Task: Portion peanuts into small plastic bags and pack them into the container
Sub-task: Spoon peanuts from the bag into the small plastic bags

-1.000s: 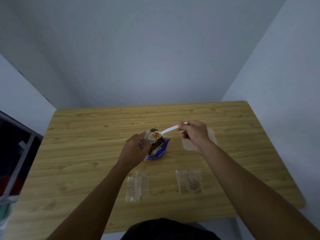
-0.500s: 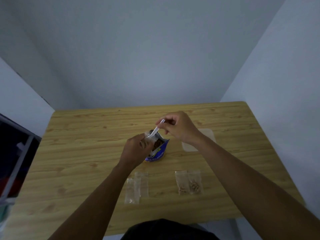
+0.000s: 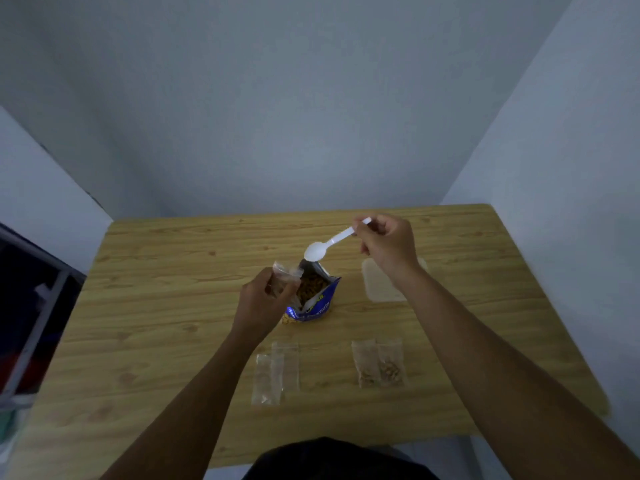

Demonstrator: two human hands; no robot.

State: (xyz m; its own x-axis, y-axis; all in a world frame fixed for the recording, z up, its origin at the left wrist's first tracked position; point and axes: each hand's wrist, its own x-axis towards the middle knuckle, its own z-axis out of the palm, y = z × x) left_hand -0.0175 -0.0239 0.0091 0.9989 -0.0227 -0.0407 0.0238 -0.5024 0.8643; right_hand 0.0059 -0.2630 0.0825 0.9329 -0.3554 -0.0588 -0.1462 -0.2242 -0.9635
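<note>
Seemingly for short transfers, a small bag [image 3: 286,273] is gripped by the left hand [image 3: 261,301] beside the peanut packet [image 3: 317,296], a spoon [image 3: 323,247] pinched above by the right hand [image 3: 388,247].

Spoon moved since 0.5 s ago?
Yes. The spoon left the small bag and swung right, its bowl now above the far rim of the peanut pouch.

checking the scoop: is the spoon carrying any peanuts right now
No, the white spoon in the right hand shows a bare white bowl above the open peanut bag.
</note>
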